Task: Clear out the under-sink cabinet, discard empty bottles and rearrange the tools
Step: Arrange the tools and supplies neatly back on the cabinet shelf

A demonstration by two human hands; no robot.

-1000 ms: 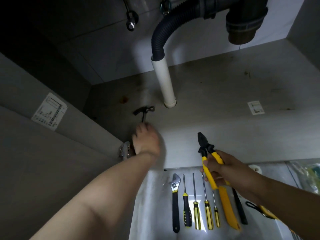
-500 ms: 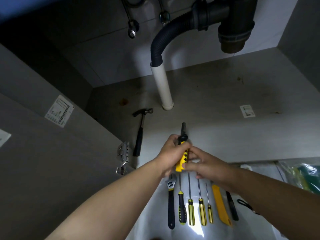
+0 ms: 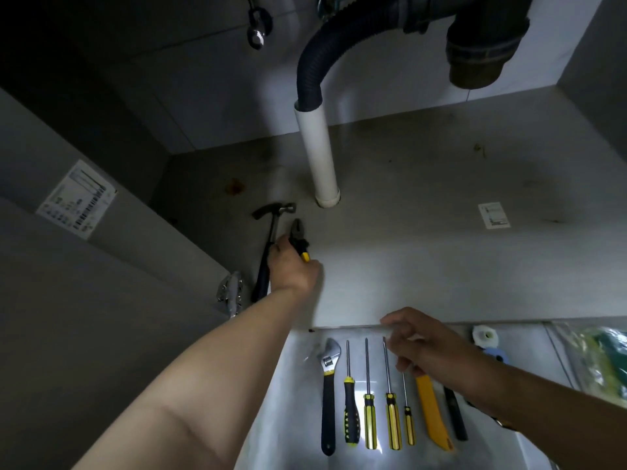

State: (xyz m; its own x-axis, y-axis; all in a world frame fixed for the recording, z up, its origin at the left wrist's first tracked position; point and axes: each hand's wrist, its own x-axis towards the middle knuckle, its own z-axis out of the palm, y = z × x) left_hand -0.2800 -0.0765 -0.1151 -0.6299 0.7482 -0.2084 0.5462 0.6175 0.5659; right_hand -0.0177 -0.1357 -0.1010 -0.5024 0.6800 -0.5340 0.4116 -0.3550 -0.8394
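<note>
Pliers (image 3: 299, 240) with yellow handles sit in the left hand (image 3: 293, 266), fingers curled round them, nose pointing toward the white pipe (image 3: 319, 157), just right of the hammer (image 3: 271, 239) lying on the cabinet floor (image 3: 407, 249). Right hand (image 3: 420, 347) hangs loose, holding nothing, above the row outside: wrench (image 3: 328, 385), four screwdrivers (image 3: 369, 415), yellow cutter (image 3: 432, 412). Barcode sticker (image 3: 77, 199) on the left wall and small sticker (image 3: 493, 215) on the floor carry print too small to read; the wrench's label is unreadable too

Pliers (image 3: 298, 237) handles hidden inside left hand (image 3: 293, 269), drain trap (image 3: 481, 49) cropped at top, bag (image 3: 604, 361) blurred
</note>
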